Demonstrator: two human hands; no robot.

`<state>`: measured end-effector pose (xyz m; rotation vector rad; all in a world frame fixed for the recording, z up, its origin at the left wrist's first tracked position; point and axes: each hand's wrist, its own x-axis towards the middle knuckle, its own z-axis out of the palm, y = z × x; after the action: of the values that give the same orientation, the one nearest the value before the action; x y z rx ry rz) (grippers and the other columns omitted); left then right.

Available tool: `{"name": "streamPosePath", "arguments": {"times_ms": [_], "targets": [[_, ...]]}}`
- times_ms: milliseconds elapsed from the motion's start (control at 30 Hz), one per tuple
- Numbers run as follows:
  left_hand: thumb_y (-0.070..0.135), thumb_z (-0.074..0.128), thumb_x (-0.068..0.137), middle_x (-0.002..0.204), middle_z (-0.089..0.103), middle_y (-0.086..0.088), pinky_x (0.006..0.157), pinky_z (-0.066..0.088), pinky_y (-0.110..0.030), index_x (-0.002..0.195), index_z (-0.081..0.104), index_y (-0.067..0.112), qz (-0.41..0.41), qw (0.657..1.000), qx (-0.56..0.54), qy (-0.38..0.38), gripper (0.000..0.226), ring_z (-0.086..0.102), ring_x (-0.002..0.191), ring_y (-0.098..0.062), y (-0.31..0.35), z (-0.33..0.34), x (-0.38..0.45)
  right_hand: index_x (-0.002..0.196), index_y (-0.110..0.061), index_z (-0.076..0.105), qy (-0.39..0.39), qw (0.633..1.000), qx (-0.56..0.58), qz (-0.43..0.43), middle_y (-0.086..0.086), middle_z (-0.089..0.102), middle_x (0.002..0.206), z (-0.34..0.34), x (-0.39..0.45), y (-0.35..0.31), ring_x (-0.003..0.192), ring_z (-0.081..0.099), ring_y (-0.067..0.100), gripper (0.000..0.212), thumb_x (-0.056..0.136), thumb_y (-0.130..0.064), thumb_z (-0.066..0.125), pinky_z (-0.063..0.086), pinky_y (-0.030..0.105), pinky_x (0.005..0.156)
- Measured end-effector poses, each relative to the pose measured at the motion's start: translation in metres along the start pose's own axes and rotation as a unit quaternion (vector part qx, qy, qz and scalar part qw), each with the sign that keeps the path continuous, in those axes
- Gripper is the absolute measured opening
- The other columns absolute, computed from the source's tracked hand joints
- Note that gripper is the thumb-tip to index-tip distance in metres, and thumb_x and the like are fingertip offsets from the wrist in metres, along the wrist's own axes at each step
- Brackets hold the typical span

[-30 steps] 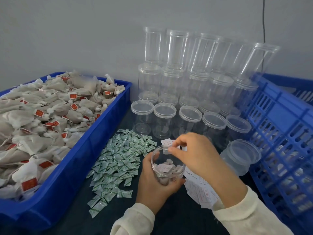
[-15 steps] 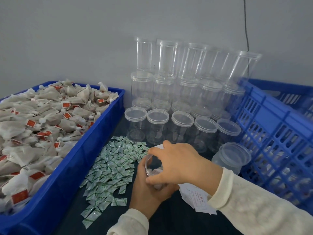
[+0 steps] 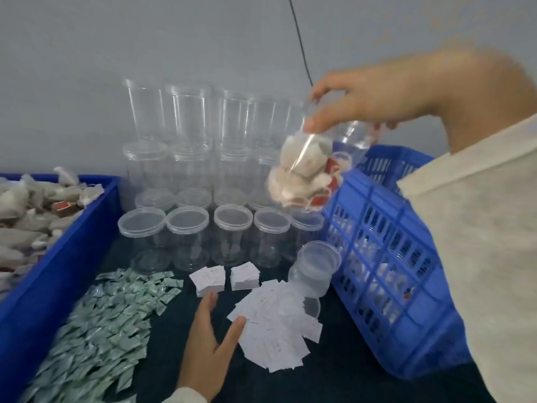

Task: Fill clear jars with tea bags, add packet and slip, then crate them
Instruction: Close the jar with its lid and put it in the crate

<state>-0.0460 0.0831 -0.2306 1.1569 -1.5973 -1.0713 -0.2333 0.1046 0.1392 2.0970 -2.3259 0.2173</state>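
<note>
My right hand [image 3: 386, 94] grips a clear jar [image 3: 308, 170] by its top and holds it in the air, tilted, above the near-left rim of the blue slatted crate [image 3: 386, 257]. Tea bags with red tags fill the jar. My left hand [image 3: 209, 335] hovers open over the dark table, fingers spread, its tips by the loose paper slips [image 3: 276, 321]. Small green-white packets [image 3: 107, 321] lie spread at the left. A blue tray [image 3: 58, 257] at far left holds tea bags [image 3: 32, 205].
Several empty lidded clear jars [image 3: 189, 237] stand stacked in rows against the grey wall. One jar [image 3: 316, 269] leans against the crate by the slips. Two neat slip stacks [image 3: 223, 277] lie before the jars. A black cable hangs on the wall.
My right hand has lifted the filled jar from the table up and right toward the crate. My left hand has let go of it and stays low. The camera has swung right.
</note>
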Motion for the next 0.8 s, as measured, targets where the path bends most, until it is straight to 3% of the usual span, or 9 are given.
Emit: {"name": "streamPosePath", "arguments": {"times_ms": [100, 233, 333, 467, 533, 633, 800], "targets": [[0.061, 0.053, 0.074, 0.150, 0.038, 0.007, 0.110, 0.029, -0.032, 0.147, 0.030, 0.023, -0.029, 0.999, 0.044, -0.014, 0.086, 0.034, 0.136, -0.009, -0.007, 0.007, 0.004, 0.107, -0.038, 0.054, 0.105, 0.992, 0.043, 0.056, 0.000, 0.055, 0.117, -0.046, -0.002, 0.051, 0.063, 0.058, 0.025, 0.030, 0.082, -0.054, 0.059, 0.038, 0.027, 0.056], [0.051, 0.054, 0.086, 0.149, 0.040, 0.002, 0.111, 0.030, -0.036, 0.144, 0.037, 0.017, -0.046, 0.991, 0.123, -0.016, 0.070, 0.035, 0.137, -0.016, -0.010, 0.008, 0.010, 0.129, -0.021, 0.052, 0.121, 0.982, 0.026, 0.140, 0.002, 0.046, 0.120, -0.068, 0.008, 0.119, 0.070, 0.053, 0.018, 0.045, 0.088, -0.032, 0.066, 0.043, 0.028, 0.057], [0.038, 0.059, 0.090, 0.147, 0.042, 0.000, 0.109, 0.032, -0.035, 0.139, 0.044, 0.014, -0.045, 0.985, 0.165, -0.012, 0.056, 0.038, 0.135, -0.017, -0.011, 0.008, 0.010, 0.128, -0.029, 0.047, 0.048, 0.978, 0.015, 0.204, 0.010, 0.045, 0.127, -0.049, 0.025, 0.170, 0.075, 0.057, 0.030, 0.053, 0.083, -0.026, 0.074, 0.049, 0.030, 0.058], [0.032, 0.063, 0.089, 0.143, 0.046, 0.000, 0.106, 0.036, -0.036, 0.136, 0.048, 0.015, -0.043, 0.985, 0.168, 0.003, 0.051, 0.041, 0.132, -0.017, -0.011, 0.007, 0.007, 0.126, -0.029, 0.044, -0.036, 0.977, 0.007, 0.210, 0.007, 0.044, 0.118, 0.013, 0.046, 0.220, 0.093, 0.053, 0.028, 0.059, 0.079, -0.015, 0.078, 0.052, 0.033, 0.055], [0.032, 0.063, 0.089, 0.142, 0.047, 0.001, 0.105, 0.036, -0.036, 0.135, 0.049, 0.015, -0.041, 0.984, 0.173, 0.006, 0.051, 0.042, 0.131, -0.017, -0.011, 0.008, 0.007, 0.120, -0.033, 0.043, -0.080, 0.975, 0.001, 0.208, 0.004, 0.042, 0.126, 0.043, 0.050, 0.239, 0.100, 0.053, 0.027, 0.059, 0.077, -0.017, 0.079, 0.054, 0.035, 0.054], [0.033, 0.063, 0.089, 0.143, 0.046, 0.001, 0.104, 0.038, -0.037, 0.135, 0.049, 0.017, -0.041, 0.981, 0.192, 0.009, 0.051, 0.042, 0.130, -0.018, -0.009, 0.008, 0.006, 0.130, -0.035, 0.039, -0.142, 0.967, -0.035, 0.209, 0.003, 0.038, 0.137, 0.081, 0.052, 0.262, 0.107, 0.053, 0.029, 0.071, 0.075, -0.022, 0.081, 0.056, 0.036, 0.053], [0.030, 0.064, 0.089, 0.141, 0.048, 0.001, 0.103, 0.038, -0.037, 0.134, 0.050, 0.016, -0.042, 0.979, 0.199, 0.010, 0.050, 0.043, 0.129, -0.018, -0.005, 0.010, 0.006, 0.144, -0.025, 0.028, -0.243, 0.936, -0.012, 0.254, 0.003, 0.034, 0.146, 0.124, 0.051, 0.275, 0.120, 0.050, 0.032, 0.091, 0.073, -0.021, 0.085, 0.058, 0.041, 0.073]]}}
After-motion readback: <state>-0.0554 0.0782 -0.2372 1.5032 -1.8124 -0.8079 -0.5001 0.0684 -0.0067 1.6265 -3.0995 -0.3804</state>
